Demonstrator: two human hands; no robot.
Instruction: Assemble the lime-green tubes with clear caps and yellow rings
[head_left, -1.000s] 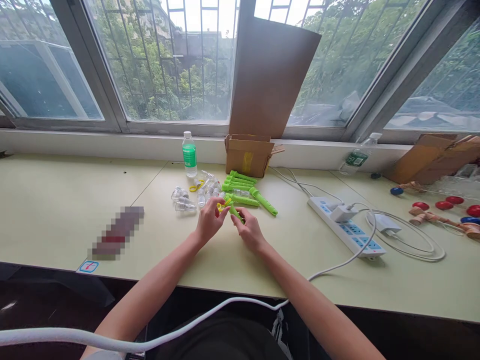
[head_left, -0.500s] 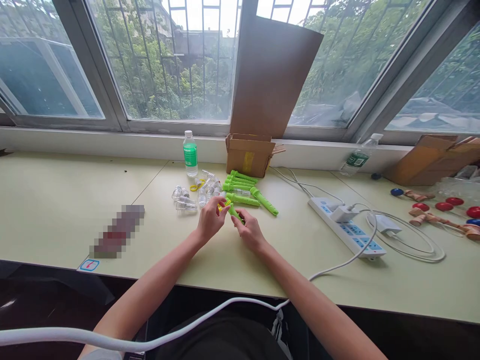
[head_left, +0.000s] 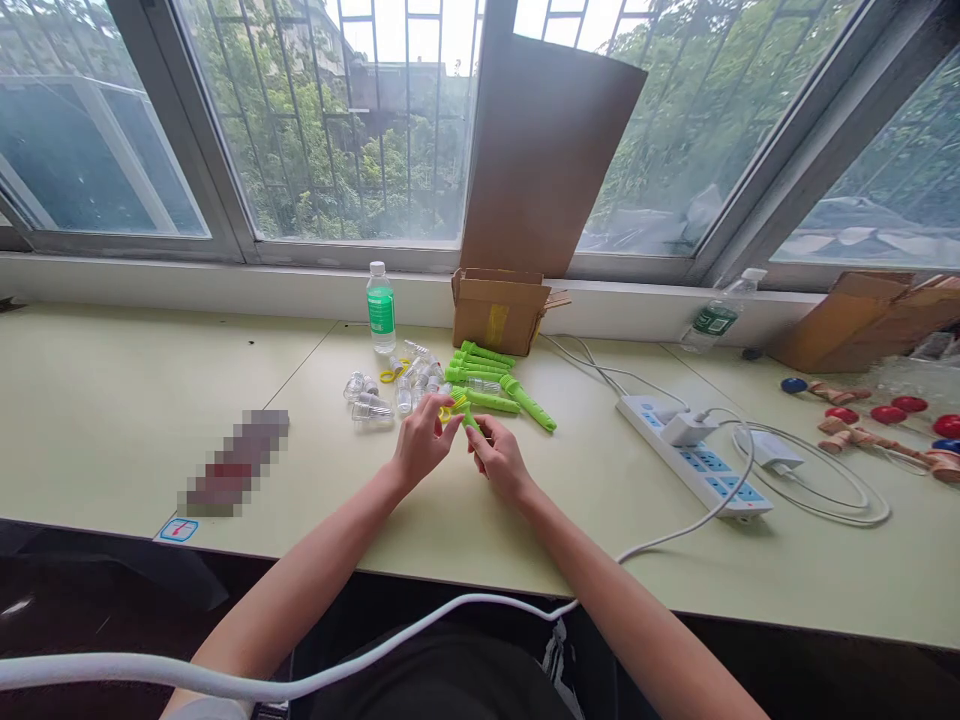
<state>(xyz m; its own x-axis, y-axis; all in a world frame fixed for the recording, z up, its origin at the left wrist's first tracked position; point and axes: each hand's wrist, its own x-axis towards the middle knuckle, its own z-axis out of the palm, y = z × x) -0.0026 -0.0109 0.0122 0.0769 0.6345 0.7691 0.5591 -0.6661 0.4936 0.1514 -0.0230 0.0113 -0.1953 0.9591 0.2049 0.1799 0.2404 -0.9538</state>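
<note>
right hand [head_left: 501,458] has tilted the green stick [head_left: 466,415] upright.

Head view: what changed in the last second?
The right hand slid slightly toward the left hand, tipping the green stick they hold more upright. Both hands kept their grip; nothing was let go. The green stick pile, clear pieces and bottle stayed put.

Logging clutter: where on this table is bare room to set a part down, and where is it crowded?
Free: the table left of the clear caps, and between the right hand and the power strip. Crowded: caps and green handles between the bottle, the cardboard box and the left hand; charger and toys far right.
</note>
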